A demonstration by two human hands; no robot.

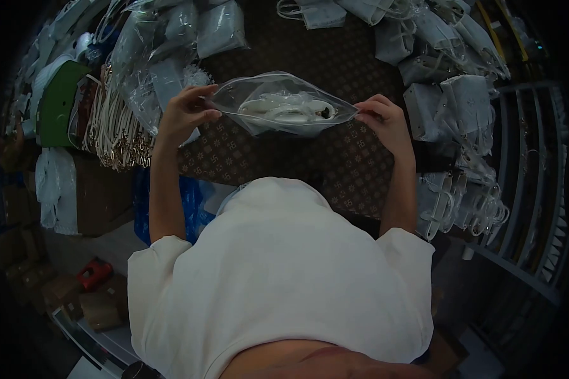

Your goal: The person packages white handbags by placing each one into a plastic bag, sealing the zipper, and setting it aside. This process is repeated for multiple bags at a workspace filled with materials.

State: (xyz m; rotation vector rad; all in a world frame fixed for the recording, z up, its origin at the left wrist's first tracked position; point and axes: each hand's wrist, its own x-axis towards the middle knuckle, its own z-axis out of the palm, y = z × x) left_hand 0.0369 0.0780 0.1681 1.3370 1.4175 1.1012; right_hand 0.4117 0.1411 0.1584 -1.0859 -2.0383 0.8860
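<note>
A clear plastic bag [234, 90] is stretched between my hands above the patterned table, its mouth gaping toward me. Inside it lies a white handbag [284, 107] with pale handles and a small dark and gold fitting at its right end. My left hand [186, 114] grips the plastic bag's left corner, thumb below and fingers above. At the opposite corner, my right hand [384, 120] pinches the bag's edge between thumb and fingers. The handbag's lower part is hidden behind the plastic bag's front wall.
Plastic-wrapped white handbags [221, 28] are piled at the back left, with more wrapped handbags [452, 104] along the right. White straps with metal clasps [117, 117] hang beside a green case [62, 104]. The dark brown table [224, 148] has a printed pattern. Metal racks [537, 183] stand far right.
</note>
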